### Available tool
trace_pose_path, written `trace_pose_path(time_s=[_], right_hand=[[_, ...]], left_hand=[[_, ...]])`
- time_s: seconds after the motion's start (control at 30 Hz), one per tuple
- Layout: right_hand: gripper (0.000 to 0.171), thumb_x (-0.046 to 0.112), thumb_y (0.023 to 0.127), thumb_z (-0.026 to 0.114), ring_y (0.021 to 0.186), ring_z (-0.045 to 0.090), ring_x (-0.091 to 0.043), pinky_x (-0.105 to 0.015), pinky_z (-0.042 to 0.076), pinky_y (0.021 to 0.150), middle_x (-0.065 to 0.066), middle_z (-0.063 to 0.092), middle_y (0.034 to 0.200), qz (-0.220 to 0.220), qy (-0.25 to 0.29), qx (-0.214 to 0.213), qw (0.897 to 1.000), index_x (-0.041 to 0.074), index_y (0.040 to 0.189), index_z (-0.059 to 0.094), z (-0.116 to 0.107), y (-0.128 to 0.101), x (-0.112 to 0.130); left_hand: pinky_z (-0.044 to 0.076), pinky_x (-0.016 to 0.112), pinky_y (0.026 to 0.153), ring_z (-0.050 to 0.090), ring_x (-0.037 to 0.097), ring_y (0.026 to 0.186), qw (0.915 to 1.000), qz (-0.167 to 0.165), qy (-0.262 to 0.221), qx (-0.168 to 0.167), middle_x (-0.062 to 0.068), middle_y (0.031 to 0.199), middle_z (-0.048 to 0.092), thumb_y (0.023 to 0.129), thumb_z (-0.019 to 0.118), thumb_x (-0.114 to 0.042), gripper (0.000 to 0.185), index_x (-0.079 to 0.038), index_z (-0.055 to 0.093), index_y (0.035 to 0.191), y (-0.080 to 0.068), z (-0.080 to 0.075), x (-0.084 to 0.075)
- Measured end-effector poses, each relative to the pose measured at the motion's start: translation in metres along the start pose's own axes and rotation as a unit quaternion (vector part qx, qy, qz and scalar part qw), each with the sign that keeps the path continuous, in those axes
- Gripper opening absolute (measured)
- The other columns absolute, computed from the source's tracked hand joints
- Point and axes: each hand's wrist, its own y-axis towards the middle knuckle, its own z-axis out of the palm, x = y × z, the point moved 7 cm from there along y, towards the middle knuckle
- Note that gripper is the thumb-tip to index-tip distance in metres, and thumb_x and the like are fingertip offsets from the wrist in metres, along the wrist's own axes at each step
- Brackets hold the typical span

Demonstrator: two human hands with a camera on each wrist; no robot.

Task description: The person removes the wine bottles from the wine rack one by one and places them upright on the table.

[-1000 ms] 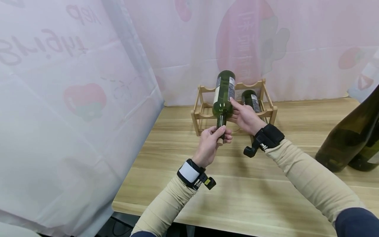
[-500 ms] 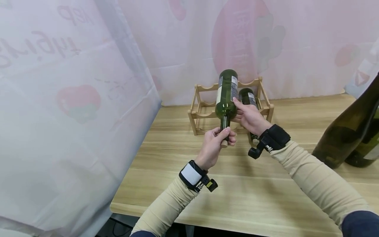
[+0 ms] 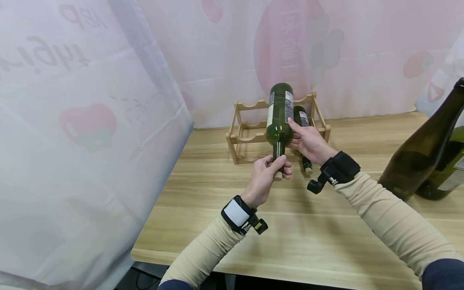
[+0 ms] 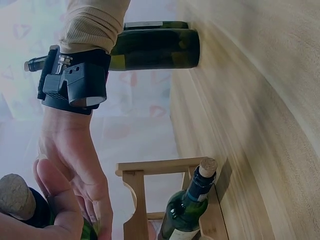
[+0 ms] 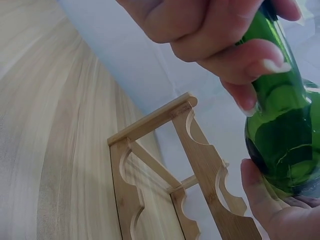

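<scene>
We grip the green bottle (image 3: 280, 110) by its neck with our left hand (image 3: 262, 179), right hand (image 3: 311, 141) cupping its body; drifting toward three o'clock could knock the racked bottle (image 3: 300, 117).

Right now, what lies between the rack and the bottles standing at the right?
Between the rack and those bottles, the head view shows bare tabletop; the right sleeve crosses nearer the camera.

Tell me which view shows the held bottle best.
The head view: it shows the held green bottle from base to cork, with the left hand and right hand covering only parts. The left wrist view shows mainly its cork; the right wrist view, its neck and shoulder, cropped.
</scene>
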Motion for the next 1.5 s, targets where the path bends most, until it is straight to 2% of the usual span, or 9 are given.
trace_pose_path(time_s=[0.13, 0.3, 0.43, 0.63, 0.93, 1.07, 1.23, 1.4, 1.5], right_hand=[[0.046, 0.035, 0.096, 0.055, 0.090, 0.070, -0.013, -0.027, 0.056, 0.083, -0.003, 0.072, 0.095, 0.003, -0.002, 0.003, 1.000, 0.002, 0.126, 0.044, -0.001, -0.002, 0.001], [0.048, 0.037, 0.095, 0.057, 0.092, 0.069, -0.013, -0.027, 0.054, 0.085, -0.002, 0.072, 0.096, 0.005, -0.011, -0.003, 1.000, 0.003, 0.126, 0.044, -0.004, -0.005, 0.001], [0.056, 0.038, 0.094, 0.058, 0.093, 0.069, -0.013, -0.026, 0.054, 0.085, -0.003, 0.071, 0.099, 0.004, -0.016, -0.011, 1.000, 0.000, 0.132, 0.043, -0.008, -0.005, 0.002], [0.072, 0.040, 0.094, 0.058, 0.092, 0.069, -0.013, -0.027, 0.055, 0.083, -0.002, 0.069, 0.099, -0.004, -0.033, -0.024, 0.999, -0.006, 0.143, 0.031, -0.009, -0.005, 0.004], [0.035, 0.035, 0.095, 0.058, 0.089, 0.070, -0.013, -0.026, 0.056, 0.081, -0.002, 0.070, 0.097, -0.010, -0.012, -0.014, 1.000, 0.004, 0.112, 0.055, -0.011, -0.009, 0.006], [0.032, 0.035, 0.095, 0.058, 0.089, 0.070, -0.012, -0.026, 0.056, 0.082, -0.002, 0.069, 0.098, -0.012, -0.015, -0.013, 1.000, 0.006, 0.108, 0.059, -0.013, -0.011, 0.007], [0.035, 0.035, 0.096, 0.057, 0.089, 0.070, -0.011, -0.026, 0.056, 0.082, -0.001, 0.072, 0.095, -0.011, -0.020, -0.012, 1.000, 0.004, 0.112, 0.056, -0.017, -0.013, 0.006], [0.032, 0.035, 0.096, 0.057, 0.089, 0.071, -0.012, -0.027, 0.056, 0.082, -0.001, 0.074, 0.093, -0.016, -0.017, -0.009, 1.000, 0.006, 0.108, 0.061, -0.020, -0.014, 0.008], [0.027, 0.034, 0.096, 0.057, 0.089, 0.071, -0.012, -0.027, 0.057, 0.081, -0.002, 0.075, 0.093, -0.019, -0.014, -0.008, 1.000, 0.009, 0.103, 0.065, -0.021, -0.015, 0.010]], left_hand=[[0.057, 0.021, 0.066, 0.066, 0.006, 0.068, 1.0000, -0.003, 0.000, 0.001, -0.002, 0.081, 0.068, 0.099, 0.054, -0.016, 0.022, 0.005, 0.058, 0.105, -0.001, 0.002, 0.001], [0.057, 0.021, 0.066, 0.065, 0.006, 0.068, 1.0000, -0.003, 0.009, 0.001, -0.003, 0.081, 0.068, 0.099, 0.055, -0.017, 0.023, 0.004, 0.059, 0.105, -0.001, 0.005, 0.001], [0.057, 0.022, 0.066, 0.065, 0.006, 0.067, 0.9998, 0.001, 0.018, 0.006, -0.004, 0.080, 0.068, 0.099, 0.055, -0.017, 0.027, 0.008, 0.057, 0.108, 0.000, 0.007, 0.001], [0.057, 0.021, 0.066, 0.065, 0.006, 0.067, 0.9996, 0.001, 0.023, 0.013, -0.001, 0.081, 0.068, 0.099, 0.055, -0.018, 0.021, 0.002, 0.060, 0.102, 0.001, 0.008, 0.002], [0.057, 0.022, 0.065, 0.065, 0.007, 0.067, 0.9992, 0.004, 0.033, 0.023, -0.001, 0.081, 0.067, 0.099, 0.055, -0.018, 0.024, 0.004, 0.060, 0.105, 0.001, 0.011, 0.001], [0.057, 0.021, 0.064, 0.065, 0.006, 0.067, 0.9987, 0.005, 0.039, 0.032, 0.000, 0.082, 0.066, 0.099, 0.055, -0.018, 0.028, 0.008, 0.059, 0.106, 0.001, 0.013, 0.002], [0.056, 0.021, 0.064, 0.064, 0.007, 0.068, 0.9986, 0.001, 0.035, 0.041, 0.003, 0.082, 0.064, 0.099, 0.055, -0.018, 0.033, 0.014, 0.056, 0.109, 0.002, 0.016, 0.004], [0.057, 0.022, 0.064, 0.064, 0.008, 0.068, 0.9987, -0.001, 0.030, 0.041, 0.004, 0.083, 0.065, 0.099, 0.056, -0.018, 0.024, 0.004, 0.060, 0.103, 0.003, 0.019, 0.006], [0.057, 0.022, 0.064, 0.064, 0.008, 0.067, 0.9987, 0.000, 0.029, 0.042, 0.004, 0.083, 0.065, 0.099, 0.056, -0.019, 0.023, 0.004, 0.060, 0.103, 0.004, 0.021, 0.006]])
